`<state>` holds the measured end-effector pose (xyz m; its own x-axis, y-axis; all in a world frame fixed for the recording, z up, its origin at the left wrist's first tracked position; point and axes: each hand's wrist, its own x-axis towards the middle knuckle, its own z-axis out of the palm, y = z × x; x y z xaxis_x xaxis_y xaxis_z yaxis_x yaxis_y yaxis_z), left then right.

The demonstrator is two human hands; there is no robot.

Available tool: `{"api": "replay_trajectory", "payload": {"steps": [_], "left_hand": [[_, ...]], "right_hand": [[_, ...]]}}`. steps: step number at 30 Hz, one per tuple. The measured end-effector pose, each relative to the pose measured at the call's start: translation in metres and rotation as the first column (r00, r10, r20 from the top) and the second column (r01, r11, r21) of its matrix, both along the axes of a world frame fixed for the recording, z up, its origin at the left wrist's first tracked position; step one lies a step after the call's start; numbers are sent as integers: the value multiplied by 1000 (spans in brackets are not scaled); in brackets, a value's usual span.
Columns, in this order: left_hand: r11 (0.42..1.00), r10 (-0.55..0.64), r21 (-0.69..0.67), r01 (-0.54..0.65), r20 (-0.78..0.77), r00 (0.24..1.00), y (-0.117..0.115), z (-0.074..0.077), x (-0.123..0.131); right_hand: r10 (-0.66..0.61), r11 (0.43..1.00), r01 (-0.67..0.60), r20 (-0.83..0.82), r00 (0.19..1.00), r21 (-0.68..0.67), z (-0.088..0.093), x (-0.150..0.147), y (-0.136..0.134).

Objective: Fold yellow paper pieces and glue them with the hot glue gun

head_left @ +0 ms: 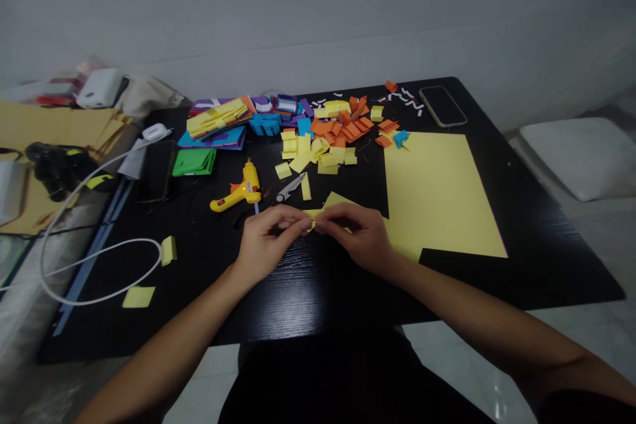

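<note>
Between my two hands, just above the black table point(293, 301), is a small yellow paper piece point(313, 213). My left hand point(271, 238) pinches its left side with thumb and fingers. The fingers of my right hand point(360, 235) close on its right side, and the fingertips of both hands nearly meet. Much of the piece is hidden by the fingers. Scissors point(291, 189) lie just beyond my left hand, beside a yellow strip point(306, 187). A yellow glue gun point(241, 191) rests to their left. A large yellow sheet point(442, 195) lies right of my right hand.
Folded yellow pieces point(328, 159) and orange pieces point(342, 129) are heaped at the back. Left of them are paper stacks point(218, 120) and green paper point(195, 162). A phone point(443, 106) lies back right. A white cable point(154, 242) loops at the left.
</note>
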<state>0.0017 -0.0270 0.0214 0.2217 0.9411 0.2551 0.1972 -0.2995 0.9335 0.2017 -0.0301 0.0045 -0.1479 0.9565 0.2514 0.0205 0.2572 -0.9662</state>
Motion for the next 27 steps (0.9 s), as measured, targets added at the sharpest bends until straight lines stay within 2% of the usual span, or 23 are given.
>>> {"api": "replay_trajectory", "payload": {"steps": [4, 8, 17, 21, 27], "left_hand": [[999, 52, -16, -52, 22, 998, -2, -2, 3], [994, 81, -85, -74, 86, 993, -2, -6, 6], [980, 68, -199, -26, 209, 975, 0, -3, 11], [982, 49, -187, -14, 186, 981, 1, -3, 10], [990, 23, -141, -6, 123, 992, 1, -3, 8]], "right_hand": [[-7, 989, -2, -63, 998, -149, -2, -2, -2], [16, 963, -67, -193, 981, -262, -3, -5, -1], [15, 954, -85, -236, 972, -289, -1, -4, 1], [83, 946, -146, -220, 972, -288, -4, -4, 3], [78, 940, -148, -229, 970, -307, -6, -4, 5]]}}
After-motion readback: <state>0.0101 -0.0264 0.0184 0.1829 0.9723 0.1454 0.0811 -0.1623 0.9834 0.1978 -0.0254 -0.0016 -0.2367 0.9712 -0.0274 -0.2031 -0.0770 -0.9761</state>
